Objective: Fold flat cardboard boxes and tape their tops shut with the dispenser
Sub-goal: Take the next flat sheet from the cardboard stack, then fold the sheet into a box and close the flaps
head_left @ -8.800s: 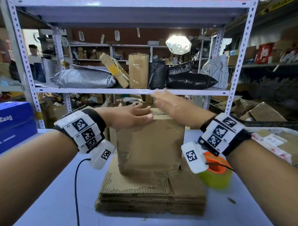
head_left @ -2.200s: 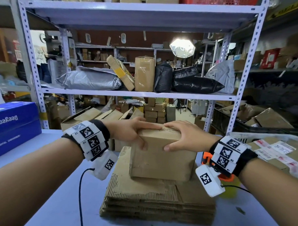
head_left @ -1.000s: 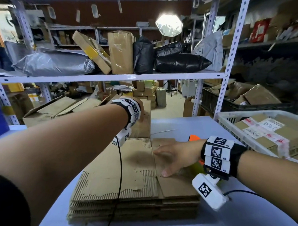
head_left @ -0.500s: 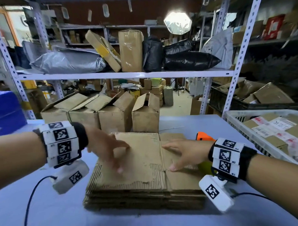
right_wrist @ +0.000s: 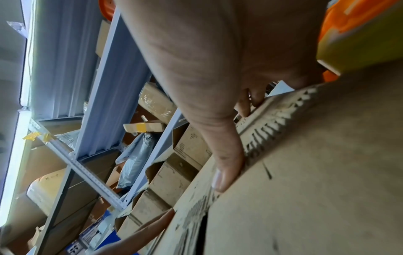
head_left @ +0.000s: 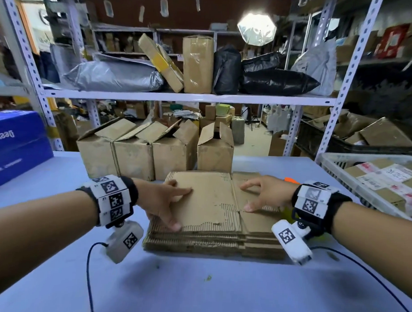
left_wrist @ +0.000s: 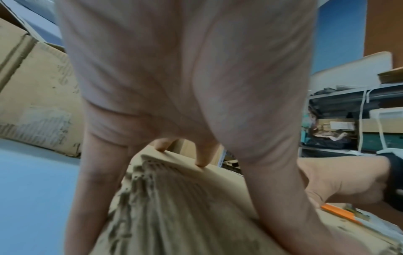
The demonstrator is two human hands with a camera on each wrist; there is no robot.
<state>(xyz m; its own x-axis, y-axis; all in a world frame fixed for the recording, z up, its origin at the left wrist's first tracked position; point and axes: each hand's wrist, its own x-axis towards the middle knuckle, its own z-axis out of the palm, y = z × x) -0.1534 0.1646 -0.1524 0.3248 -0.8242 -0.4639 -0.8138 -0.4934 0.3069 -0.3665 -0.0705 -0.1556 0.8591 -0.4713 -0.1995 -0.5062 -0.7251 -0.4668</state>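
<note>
A stack of flat cardboard boxes (head_left: pixel 212 214) lies in the middle of the blue table (head_left: pixel 195 288). My left hand (head_left: pixel 175 206) rests on the stack's left part, with spread, straight fingers (left_wrist: pixel 202 160) pressing the top sheet (left_wrist: pixel 174 207). My right hand (head_left: pixel 248 197) lies on the right panel, its thumb (right_wrist: pixel 226 165) pressed on the cardboard (right_wrist: pixel 305 172) and the other fingers reaching the far edge. The orange and yellow tape dispenser (head_left: pixel 291 180) sits just behind my right wrist, mostly hidden, closer in the right wrist view (right_wrist: pixel 359 43). Several folded boxes with open flaps (head_left: pixel 153 154) stand behind the stack.
A blue carton (head_left: pixel 16 147) sits at the table's left. A white basket (head_left: pixel 335 158) of labelled parcels stands at the right. A metal shelf (head_left: pixel 179 97) loaded with bags and parcels spans the back. Black cables (head_left: pixel 88 275) trail from both wrists across the near table.
My left hand set the folded box down beside the row at the back, then came back onto the left of the stack. My right hand stayed on the right panel.
</note>
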